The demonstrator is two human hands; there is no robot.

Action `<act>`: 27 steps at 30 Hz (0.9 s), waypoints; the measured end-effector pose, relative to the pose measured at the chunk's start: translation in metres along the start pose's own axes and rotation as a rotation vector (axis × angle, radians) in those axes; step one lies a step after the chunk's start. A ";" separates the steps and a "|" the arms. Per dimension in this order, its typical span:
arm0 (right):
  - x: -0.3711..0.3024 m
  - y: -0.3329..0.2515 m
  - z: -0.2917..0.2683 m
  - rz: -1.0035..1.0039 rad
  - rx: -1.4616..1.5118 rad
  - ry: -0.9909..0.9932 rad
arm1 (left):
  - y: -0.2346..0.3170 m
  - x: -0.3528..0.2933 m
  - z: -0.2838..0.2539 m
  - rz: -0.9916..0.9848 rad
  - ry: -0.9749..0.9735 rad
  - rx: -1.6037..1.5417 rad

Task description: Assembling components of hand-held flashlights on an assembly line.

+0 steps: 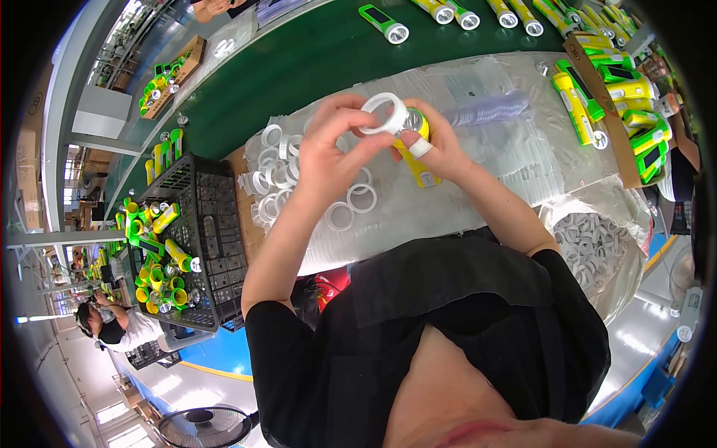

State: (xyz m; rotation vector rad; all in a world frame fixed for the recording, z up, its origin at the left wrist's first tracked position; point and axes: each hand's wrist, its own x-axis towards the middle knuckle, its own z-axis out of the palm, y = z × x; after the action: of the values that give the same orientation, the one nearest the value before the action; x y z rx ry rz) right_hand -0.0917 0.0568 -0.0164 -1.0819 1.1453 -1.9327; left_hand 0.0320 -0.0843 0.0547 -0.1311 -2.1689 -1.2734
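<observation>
Between thumb and fingers, my left hand (334, 145) grips a white plastic ring (384, 114), tilted so that its opening shows. Right beside it, my right hand (442, 142) is wrapped round a yellow flashlight (423, 173), its reflector end up near the ring and its body slanting down toward me. A white band covers my right thumb. Loose white rings (278, 173) lie clustered on the plastic-covered worktop left of my left hand. Two more rings (362, 198) rest nearer to me. A row of nested clear discs (489, 109) lies beyond my right forearm.
Green-and-yellow flashlights (388, 25) lie on the green surface at the back. A cardboard box (624, 142) of flashlights stands at right, above a sack of white rings (594, 246). At left is a black crate (211, 246) beside more flashlights. Other people are farther off.
</observation>
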 end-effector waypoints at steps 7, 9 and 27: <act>-0.003 -0.008 0.001 0.006 0.041 -0.043 | 0.006 0.002 0.005 0.040 -0.098 0.334; -0.003 -0.011 0.000 0.004 0.026 -0.029 | 0.008 0.003 0.006 0.014 -0.126 0.348; 0.013 -0.091 -0.057 -0.459 -0.872 -0.236 | 0.018 0.014 0.028 0.059 -0.217 0.322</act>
State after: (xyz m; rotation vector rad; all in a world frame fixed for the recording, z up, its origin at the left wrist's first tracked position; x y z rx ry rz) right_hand -0.1572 0.1057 0.0535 -2.1168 1.7692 -1.5261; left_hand 0.0146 -0.0551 0.0660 -0.2067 -2.5050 -0.8967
